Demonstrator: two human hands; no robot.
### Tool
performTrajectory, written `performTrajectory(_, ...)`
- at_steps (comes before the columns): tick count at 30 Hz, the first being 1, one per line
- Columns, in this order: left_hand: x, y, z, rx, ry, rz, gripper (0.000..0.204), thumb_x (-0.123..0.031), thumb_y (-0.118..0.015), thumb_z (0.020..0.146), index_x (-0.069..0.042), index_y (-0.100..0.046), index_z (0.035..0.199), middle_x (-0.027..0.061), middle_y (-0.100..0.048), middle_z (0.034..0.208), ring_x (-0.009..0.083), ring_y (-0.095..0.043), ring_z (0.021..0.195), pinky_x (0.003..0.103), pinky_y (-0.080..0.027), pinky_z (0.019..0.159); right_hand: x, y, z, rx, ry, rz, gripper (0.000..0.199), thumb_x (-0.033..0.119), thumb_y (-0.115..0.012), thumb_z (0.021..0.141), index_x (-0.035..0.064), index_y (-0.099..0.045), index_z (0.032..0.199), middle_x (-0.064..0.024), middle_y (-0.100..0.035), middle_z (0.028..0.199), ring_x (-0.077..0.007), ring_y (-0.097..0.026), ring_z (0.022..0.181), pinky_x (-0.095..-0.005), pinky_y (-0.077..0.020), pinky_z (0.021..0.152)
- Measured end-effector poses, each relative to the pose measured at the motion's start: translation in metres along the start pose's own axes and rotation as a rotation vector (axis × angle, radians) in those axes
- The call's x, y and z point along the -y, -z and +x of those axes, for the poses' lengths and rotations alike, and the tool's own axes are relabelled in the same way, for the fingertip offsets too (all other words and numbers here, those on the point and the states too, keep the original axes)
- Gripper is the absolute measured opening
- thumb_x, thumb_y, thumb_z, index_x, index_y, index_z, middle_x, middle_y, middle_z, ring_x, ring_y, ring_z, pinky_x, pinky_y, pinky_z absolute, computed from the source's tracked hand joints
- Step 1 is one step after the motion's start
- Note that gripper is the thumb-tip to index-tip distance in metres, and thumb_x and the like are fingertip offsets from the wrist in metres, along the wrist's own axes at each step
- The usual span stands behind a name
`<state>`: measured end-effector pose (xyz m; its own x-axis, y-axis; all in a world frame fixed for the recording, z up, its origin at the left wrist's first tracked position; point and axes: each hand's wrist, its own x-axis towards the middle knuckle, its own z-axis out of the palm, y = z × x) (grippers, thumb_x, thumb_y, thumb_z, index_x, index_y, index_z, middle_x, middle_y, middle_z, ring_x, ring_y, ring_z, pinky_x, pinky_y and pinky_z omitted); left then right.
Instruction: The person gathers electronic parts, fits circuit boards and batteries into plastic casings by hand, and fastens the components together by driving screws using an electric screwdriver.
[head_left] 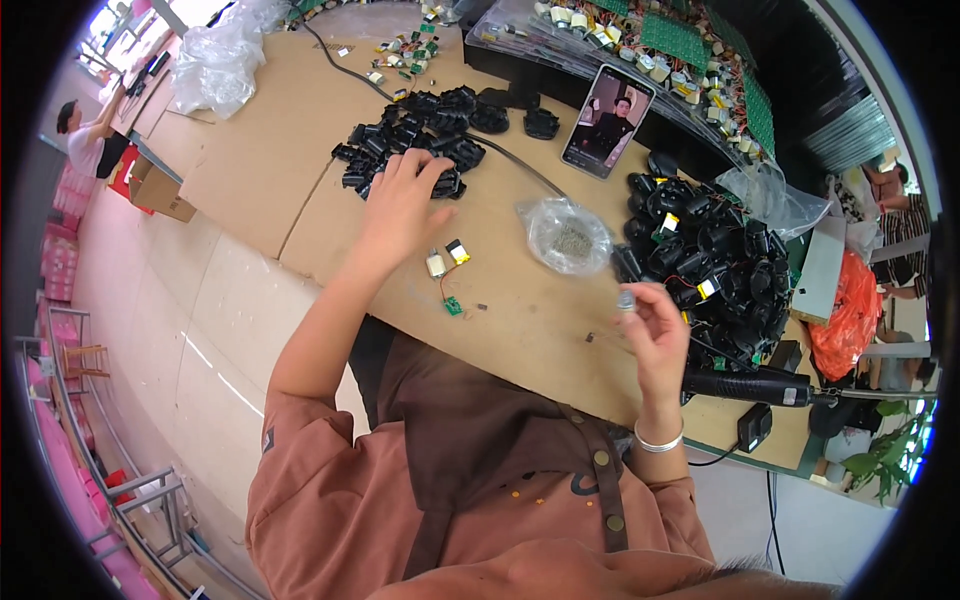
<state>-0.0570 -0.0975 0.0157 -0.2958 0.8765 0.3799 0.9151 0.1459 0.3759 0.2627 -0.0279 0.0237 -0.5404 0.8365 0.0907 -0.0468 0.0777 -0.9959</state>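
My left hand (402, 195) reaches onto the near edge of a pile of black plastic housings (405, 130). Its fingers are bent and apart, and its thumb stands away from them; I see nothing held. Between thumb and fingers my right hand (660, 335) pinches a small silvery cylinder (626, 300), raised above the near right of the table. Near my left forearm lie a small motor-like white and metal part (436, 264), a battery with yellow tape (457, 252) and a green circuit board (453, 306) on a thin red wire. A clear bag (568, 237) of tiny metal pieces lies between my hands.
A phone (608, 120) leans against dark trays of green boards (672, 40). Black assemblies with wires (715, 260) heap at the right, beside a black electric screwdriver (748, 387). A black cable (515, 160) crosses the cardboard-covered table (250, 180). Another person (90, 140) is at the far left.
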Motion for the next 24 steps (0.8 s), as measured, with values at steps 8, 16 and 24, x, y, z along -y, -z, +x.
performTrajectory(8, -0.015, -0.013, -0.009, -0.075, -0.028, 0.012, 0.035, -0.019, -0.074, 0.068, -0.008, -0.061, 0.099, 0.0111, -0.052, 0.105, 0.0277, -0.054, 0.093, 0.036, -0.046, 0.079, -0.026, 0.007, -0.013, -0.004, -0.236, 0.097, 0.028, -0.007, -0.054, 0.083, -0.0027, -0.052, 0.111, -0.0026, -0.052, 0.099, -0.0088, -0.054, 0.087, -0.0219, -0.0464, 0.077)
performTrajectory(16, -0.110, -0.048, -0.083, 0.252, -0.095, -0.135, 0.047, -0.028, -0.075, 0.071, -0.003, -0.052, 0.103, 0.0142, -0.048, 0.108, 0.0313, -0.054, 0.095, 0.038, -0.048, 0.077, -0.031, 0.000, -0.013, -0.009, -0.298, 0.222, 0.029, -0.006, -0.056, 0.084, -0.0018, -0.052, 0.112, -0.0026, -0.054, 0.097, -0.0102, -0.056, 0.089, -0.0234, -0.0479, 0.080)
performTrajectory(24, -0.076, -0.015, -0.065, 0.461, -0.368, -0.277, 0.065, -0.010, -0.073, 0.066, -0.008, -0.046, 0.126, 0.0100, -0.040, 0.134, 0.0321, -0.047, 0.114, 0.040, -0.039, 0.094, -0.003, 0.005, -0.013, -0.068, 0.162, -0.503, 0.029, -0.006, -0.062, 0.074, -0.0001, -0.060, 0.102, -0.0081, -0.056, 0.100, -0.0165, -0.058, 0.089, -0.0274, -0.0470, 0.077)
